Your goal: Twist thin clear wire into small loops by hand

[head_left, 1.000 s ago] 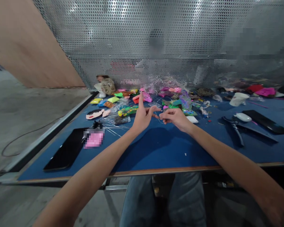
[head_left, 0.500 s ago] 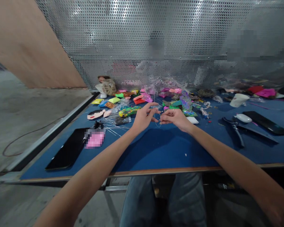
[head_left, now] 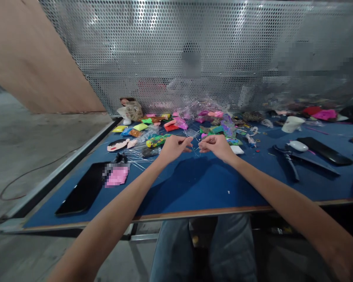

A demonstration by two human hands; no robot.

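A: Above the blue table (head_left: 194, 188), what are the hands doing?

B: The left hand (head_left: 172, 148) and right hand (head_left: 216, 145) each pinch one end of a thin clear thread (head_left: 195, 147), held in the air between them.

A: Is the work advanced?

B: I think it is early: the thread hangs in a small loop and looks bare, and the colourful packets (head_left: 176, 125) behind lie untouched.

I see the blue surface (head_left: 194, 188) backed by a perforated metal screen (head_left: 170, 58). Against that screen lies a heap of coloured packets (head_left: 176, 125). Far left of the heap sits a black tray (head_left: 82, 190); right of the heap, pliers (head_left: 286, 158), a white cup (head_left: 292, 124) and another black tray (head_left: 325, 150).
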